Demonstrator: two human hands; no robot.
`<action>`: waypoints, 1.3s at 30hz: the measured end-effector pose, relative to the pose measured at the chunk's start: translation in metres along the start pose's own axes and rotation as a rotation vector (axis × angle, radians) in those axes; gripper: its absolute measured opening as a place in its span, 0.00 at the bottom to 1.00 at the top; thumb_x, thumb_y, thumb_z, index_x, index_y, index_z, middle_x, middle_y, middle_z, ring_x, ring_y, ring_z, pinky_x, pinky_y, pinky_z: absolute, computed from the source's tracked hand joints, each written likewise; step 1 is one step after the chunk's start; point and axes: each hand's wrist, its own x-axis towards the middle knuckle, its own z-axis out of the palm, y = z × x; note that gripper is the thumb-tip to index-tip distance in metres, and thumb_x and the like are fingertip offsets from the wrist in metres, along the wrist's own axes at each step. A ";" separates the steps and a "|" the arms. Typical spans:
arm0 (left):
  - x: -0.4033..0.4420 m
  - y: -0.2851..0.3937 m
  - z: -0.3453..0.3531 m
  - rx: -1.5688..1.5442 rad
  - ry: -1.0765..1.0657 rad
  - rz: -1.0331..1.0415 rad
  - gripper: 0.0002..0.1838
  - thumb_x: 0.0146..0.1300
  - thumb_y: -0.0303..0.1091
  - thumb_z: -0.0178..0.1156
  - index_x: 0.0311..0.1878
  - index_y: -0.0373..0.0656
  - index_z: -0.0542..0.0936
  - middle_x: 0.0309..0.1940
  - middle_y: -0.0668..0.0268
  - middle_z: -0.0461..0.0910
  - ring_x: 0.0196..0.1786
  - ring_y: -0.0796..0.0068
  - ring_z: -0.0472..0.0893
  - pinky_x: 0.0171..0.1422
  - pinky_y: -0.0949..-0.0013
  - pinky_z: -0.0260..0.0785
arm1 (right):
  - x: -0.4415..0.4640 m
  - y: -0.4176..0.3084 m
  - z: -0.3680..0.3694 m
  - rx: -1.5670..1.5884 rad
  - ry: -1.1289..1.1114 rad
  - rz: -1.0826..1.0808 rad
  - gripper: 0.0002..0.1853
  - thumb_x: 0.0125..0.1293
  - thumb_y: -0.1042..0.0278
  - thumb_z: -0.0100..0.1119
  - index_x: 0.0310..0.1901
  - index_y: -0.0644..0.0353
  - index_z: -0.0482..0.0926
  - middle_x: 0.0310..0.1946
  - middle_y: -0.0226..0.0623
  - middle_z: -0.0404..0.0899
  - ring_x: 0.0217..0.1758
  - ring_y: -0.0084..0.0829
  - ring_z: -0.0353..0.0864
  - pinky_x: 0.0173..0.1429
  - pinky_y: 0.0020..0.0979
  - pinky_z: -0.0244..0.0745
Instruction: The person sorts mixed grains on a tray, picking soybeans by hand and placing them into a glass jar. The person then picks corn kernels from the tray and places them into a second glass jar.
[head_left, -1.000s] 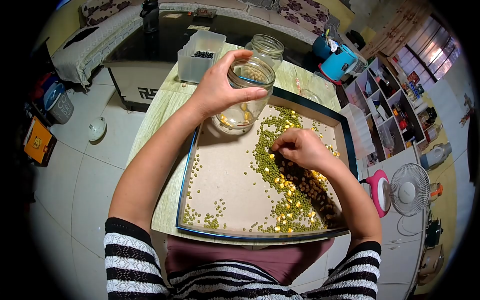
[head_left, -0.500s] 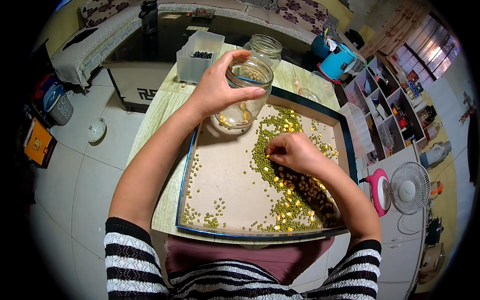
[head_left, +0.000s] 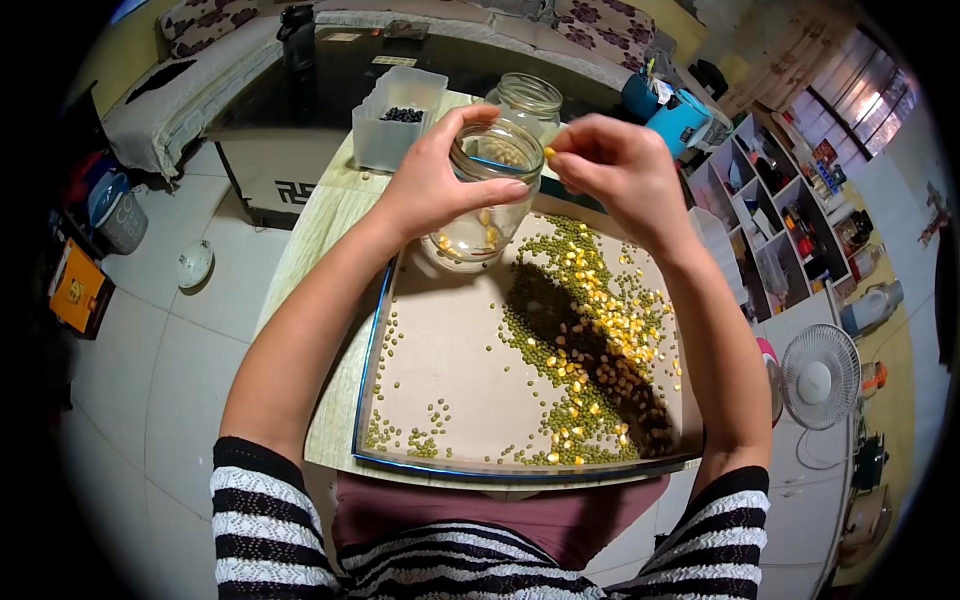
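My left hand (head_left: 438, 178) is wrapped round the neck of a glass jar (head_left: 490, 215), which leans a little over the box's far left corner. A few yellow corn kernels show low inside the jar. Just right of its mouth, my right hand (head_left: 625, 178) pinches a corn kernel (head_left: 550, 152) between thumb and fingertip. Below lies a shallow box (head_left: 440, 345) with a dark blue rim. Green mung beans (head_left: 535, 350) and yellow corn kernels (head_left: 600, 300) are mixed across its right half, partly in my arm's shadow. Some mung beans lie along the left side.
Behind the box stand a translucent container (head_left: 375, 140) of black beans and a second glass jar (head_left: 530, 95) with pale beans. A blue kettle (head_left: 680, 120) is at the far right. A fan (head_left: 818, 375) stands right of the table (head_left: 300, 300).
My right hand has risen from the mixed beans to beside the jar's mouth, carrying a corn kernel. My left hand keeps its hold on the jar, nearly unmoved.
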 end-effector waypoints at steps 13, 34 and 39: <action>0.000 -0.002 0.001 0.029 0.017 0.008 0.41 0.41 0.46 0.71 0.57 0.38 0.67 0.54 0.58 0.71 0.59 0.68 0.69 0.64 0.67 0.58 | -0.061 0.028 0.009 0.033 -0.091 0.176 0.04 0.52 0.76 0.60 0.31 0.64 0.78 0.24 0.32 0.78 0.27 0.19 0.75 0.33 0.22 0.72; 0.001 -0.007 0.003 0.032 0.052 0.043 0.45 0.38 0.56 0.70 0.57 0.38 0.68 0.52 0.55 0.72 0.58 0.62 0.71 0.64 0.65 0.59 | -0.092 0.011 0.017 -0.184 -0.654 0.139 0.06 0.50 0.75 0.63 0.31 0.63 0.78 0.26 0.36 0.79 0.28 0.30 0.79 0.34 0.28 0.73; 0.001 -0.007 0.003 0.032 0.054 0.043 0.45 0.38 0.56 0.70 0.57 0.38 0.68 0.53 0.55 0.72 0.58 0.62 0.71 0.64 0.65 0.59 | -0.081 0.012 -0.010 -0.110 -0.542 0.445 0.05 0.52 0.80 0.59 0.33 0.64 0.78 0.25 0.31 0.80 0.30 0.19 0.78 0.35 0.22 0.73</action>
